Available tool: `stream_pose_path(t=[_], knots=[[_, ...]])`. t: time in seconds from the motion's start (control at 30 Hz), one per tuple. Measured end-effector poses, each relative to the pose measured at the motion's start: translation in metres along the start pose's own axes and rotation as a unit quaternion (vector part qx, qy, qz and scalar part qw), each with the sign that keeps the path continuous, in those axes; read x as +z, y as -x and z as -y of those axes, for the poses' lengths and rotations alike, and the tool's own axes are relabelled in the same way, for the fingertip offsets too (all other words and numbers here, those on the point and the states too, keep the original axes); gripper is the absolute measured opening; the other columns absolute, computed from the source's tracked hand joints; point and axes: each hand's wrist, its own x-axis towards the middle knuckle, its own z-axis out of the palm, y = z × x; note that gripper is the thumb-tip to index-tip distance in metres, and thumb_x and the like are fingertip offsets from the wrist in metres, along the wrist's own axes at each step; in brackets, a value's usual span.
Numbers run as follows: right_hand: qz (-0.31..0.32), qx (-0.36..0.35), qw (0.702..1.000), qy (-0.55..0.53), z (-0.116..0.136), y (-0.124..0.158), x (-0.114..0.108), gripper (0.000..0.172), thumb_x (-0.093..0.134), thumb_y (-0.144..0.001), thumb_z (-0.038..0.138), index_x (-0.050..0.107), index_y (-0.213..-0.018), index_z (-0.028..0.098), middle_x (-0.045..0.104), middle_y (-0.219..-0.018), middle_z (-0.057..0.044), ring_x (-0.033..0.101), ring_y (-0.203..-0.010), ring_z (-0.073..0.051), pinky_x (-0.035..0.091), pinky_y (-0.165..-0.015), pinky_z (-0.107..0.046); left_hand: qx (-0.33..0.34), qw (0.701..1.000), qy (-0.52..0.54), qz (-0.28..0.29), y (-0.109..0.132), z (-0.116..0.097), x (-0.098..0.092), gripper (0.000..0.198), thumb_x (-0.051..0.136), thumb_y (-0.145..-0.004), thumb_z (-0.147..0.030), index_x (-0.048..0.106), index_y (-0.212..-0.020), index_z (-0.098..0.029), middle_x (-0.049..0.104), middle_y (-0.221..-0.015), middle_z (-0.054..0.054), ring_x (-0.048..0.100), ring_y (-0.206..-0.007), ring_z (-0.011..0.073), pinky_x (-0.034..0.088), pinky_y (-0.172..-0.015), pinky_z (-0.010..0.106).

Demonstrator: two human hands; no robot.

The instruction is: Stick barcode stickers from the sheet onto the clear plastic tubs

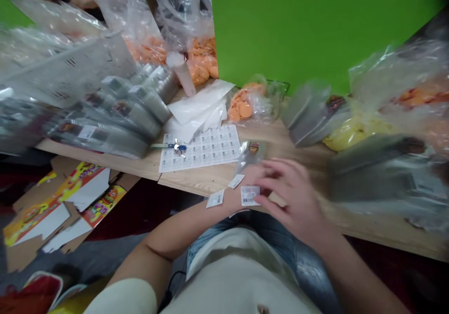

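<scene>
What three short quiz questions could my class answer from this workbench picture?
1. True or false: the keys lie on the sheet of labels.
2. Which arm, left or right, has small labels stuck on it?
3. Fill in the blank: the orange pieces sit in a clear plastic ____.

Key: 1 true; 2 left; 3 bag.
</scene>
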Motion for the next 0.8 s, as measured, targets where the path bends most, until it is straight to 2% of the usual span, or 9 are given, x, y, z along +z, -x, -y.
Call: stream_pose_path(t=[0.1,0.17,0.23,0.27,0.33,0.4,0.47,0.63,0.8], knots=[[-0.054,0.044,0.992,-0.103,0.004,-0.010,0.032,0.005,0.059,-0.079,0.019,0.063,-0.078,0.023,0.060,-0.105,-0.005,0.052,-0.107,-0.021,0.042,-0.092,-0.041,-0.020,0.999,0.018,-0.034,0.009,0.022,-0.011,0.015,0.048,-0.082,-0.022,0.060,-0.074,-0.020,0.064,-0.072,0.001,0.057,-0.065,0.0148,0.048,-0.062,0.028],[-0.129,0.137,0.966,-0.179,-0.012,-0.010,0.038,0.004,0.058,-0.080,0.020,0.061,-0.079,0.023,0.063,-0.092,-0.002,0.059,-0.090,-0.016,0.047,-0.082,-0.035,-0.053,0.992,0.029,-0.113,0.021,0.040,-0.021,0.017,0.044,-0.085,-0.022,0.061,-0.088,-0.019,0.065,-0.088,0.004,0.059,-0.081,0.0169,0.049,-0.075,0.031],[-0.169,0.235,0.930,-0.229,-0.035,-0.010,0.043,0.004,0.060,-0.079,0.024,0.060,-0.082,0.022,0.063,-0.079,0.000,0.059,-0.072,-0.013,0.049,-0.070,-0.029,-0.076,0.982,0.036,-0.169,0.035,0.056,-0.027,0.024,0.041,-0.088,-0.023,0.056,-0.106,-0.020,0.062,-0.108,0.007,0.056,-0.100,0.0188,0.046,-0.088,0.036],[-0.162,0.273,0.916,-0.248,-0.047,-0.010,0.047,0.009,0.061,-0.078,0.026,0.061,-0.086,0.022,0.062,-0.076,0.001,0.058,-0.068,-0.012,0.048,-0.066,-0.028,-0.077,0.981,0.045,-0.173,0.042,0.062,-0.027,0.028,0.041,-0.089,-0.025,0.053,-0.114,-0.021,0.058,-0.117,0.008,0.053,-0.108,0.0196,0.043,-0.093,0.038],[-0.100,0.317,0.898,-0.289,-0.068,-0.012,0.059,0.030,0.064,-0.074,0.029,0.058,-0.103,0.023,0.061,-0.071,0.002,0.057,-0.065,-0.012,0.048,-0.065,-0.028,-0.053,0.988,0.066,-0.131,0.052,0.069,-0.023,0.043,0.047,-0.087,-0.029,0.040,-0.129,-0.023,0.046,-0.133,0.009,0.043,-0.123,0.0219,0.035,-0.102,0.043],[-0.029,0.325,0.890,-0.319,-0.082,-0.014,0.074,0.053,0.063,-0.073,0.028,0.046,-0.123,0.023,0.061,-0.069,0.004,0.057,-0.066,-0.013,0.047,-0.067,-0.029,-0.023,0.993,0.079,-0.081,0.057,0.073,-0.015,0.059,0.053,-0.084,-0.032,0.029,-0.137,-0.024,0.036,-0.142,0.010,0.032,-0.132,0.0245,0.027,-0.108,0.046],[0.013,0.313,0.894,-0.321,-0.089,-0.016,0.086,0.064,0.061,-0.074,0.028,0.035,-0.132,0.023,0.060,-0.068,0.004,0.057,-0.066,-0.013,0.047,-0.068,-0.029,-0.009,0.995,0.081,-0.056,0.057,0.076,-0.006,0.066,0.057,-0.081,-0.031,0.025,-0.138,-0.023,0.034,-0.143,0.010,0.025,-0.135,0.0257,0.022,-0.111,0.048],[0.047,0.282,0.916,-0.281,-0.093,-0.015,0.092,0.066,0.059,-0.074,0.029,0.032,-0.134,0.024,0.060,-0.071,0.003,0.055,-0.066,-0.013,0.045,-0.067,-0.030,-0.019,0.993,0.111,-0.044,0.058,0.081,-0.001,0.066,0.056,-0.081,-0.027,0.025,-0.139,-0.023,0.032,-0.144,0.010,0.021,-0.137,0.0254,0.019,-0.112,0.048],[0.042,0.294,0.922,-0.249,-0.094,-0.011,0.092,0.066,0.057,-0.075,0.029,0.031,-0.136,0.023,0.062,-0.072,0.003,0.056,-0.067,-0.013,0.045,-0.069,-0.031,-0.073,0.981,0.168,-0.066,0.058,0.076,-0.002,0.044,0.038,-0.090,-0.026,0.034,-0.135,-0.023,0.035,-0.143,0.007,0.023,-0.136,0.0200,0.020,-0.112,0.043]])
